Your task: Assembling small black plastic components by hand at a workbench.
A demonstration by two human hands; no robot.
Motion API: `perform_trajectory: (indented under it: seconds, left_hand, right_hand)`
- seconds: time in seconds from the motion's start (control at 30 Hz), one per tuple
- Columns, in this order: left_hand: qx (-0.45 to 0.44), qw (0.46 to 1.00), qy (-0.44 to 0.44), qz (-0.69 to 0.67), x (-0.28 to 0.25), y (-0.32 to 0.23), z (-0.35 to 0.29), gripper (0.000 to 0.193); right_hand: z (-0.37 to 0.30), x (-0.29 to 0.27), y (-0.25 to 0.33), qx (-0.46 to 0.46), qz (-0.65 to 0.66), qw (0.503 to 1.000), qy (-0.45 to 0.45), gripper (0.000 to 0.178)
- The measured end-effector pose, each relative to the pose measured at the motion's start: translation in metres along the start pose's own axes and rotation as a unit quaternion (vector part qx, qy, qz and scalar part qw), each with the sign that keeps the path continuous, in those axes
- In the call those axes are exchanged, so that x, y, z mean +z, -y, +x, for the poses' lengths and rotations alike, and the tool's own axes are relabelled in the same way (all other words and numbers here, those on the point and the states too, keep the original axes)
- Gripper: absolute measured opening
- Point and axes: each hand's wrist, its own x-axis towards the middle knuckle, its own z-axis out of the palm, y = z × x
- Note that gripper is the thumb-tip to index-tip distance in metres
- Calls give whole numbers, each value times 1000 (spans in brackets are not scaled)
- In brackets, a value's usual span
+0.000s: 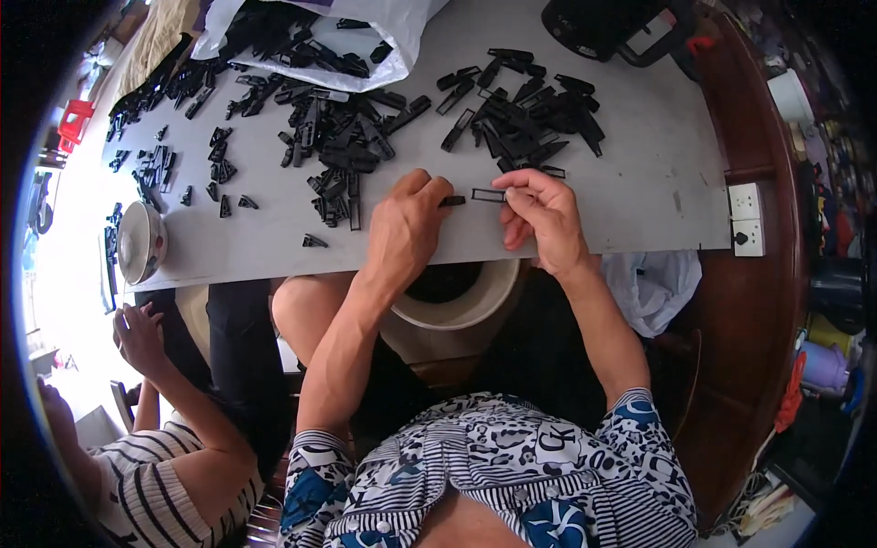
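Note:
Above the near part of the table, my left hand (405, 228) is closed, its fingertips pinching a small black plastic piece (453, 201). Just to the right, my right hand (549, 219) grips one end of a slim black rectangular plastic frame (487, 194) between thumb and forefinger. A narrow gap separates the frame from the small piece. Beyond my right hand lies a heap of long black plastic parts (521, 114). Another pile of black parts (343, 137) is past my left hand, and one small black clip-shaped part (314, 241) rests near the table edge.
A white plastic bag (402, 36) of black parts lies open at the back of the grey table (639, 201). At the left stand a bowl (142, 243) and another person (174, 402). Below the edge is a bucket (457, 315); a black appliance (612, 27) stands back right.

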Motion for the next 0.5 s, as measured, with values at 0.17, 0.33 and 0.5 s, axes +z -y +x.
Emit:
perform_trajectory:
  seconds: [0.17,0.33,0.5]
  left_hand:
    - [-1,1000,5,-26,-3,-1,0,18]
    - [-12,1000,16,-11,-4,0,0,17]
    - [9,1000,14,-26,-3,1,3,17]
  right_hand:
    - [1,7,-7,-308,-541,779,-70,15]
    - [-3,4,-1,-286,-553,782,-16,19]
    - [-7,0,3,-245,-698,673,10,19]
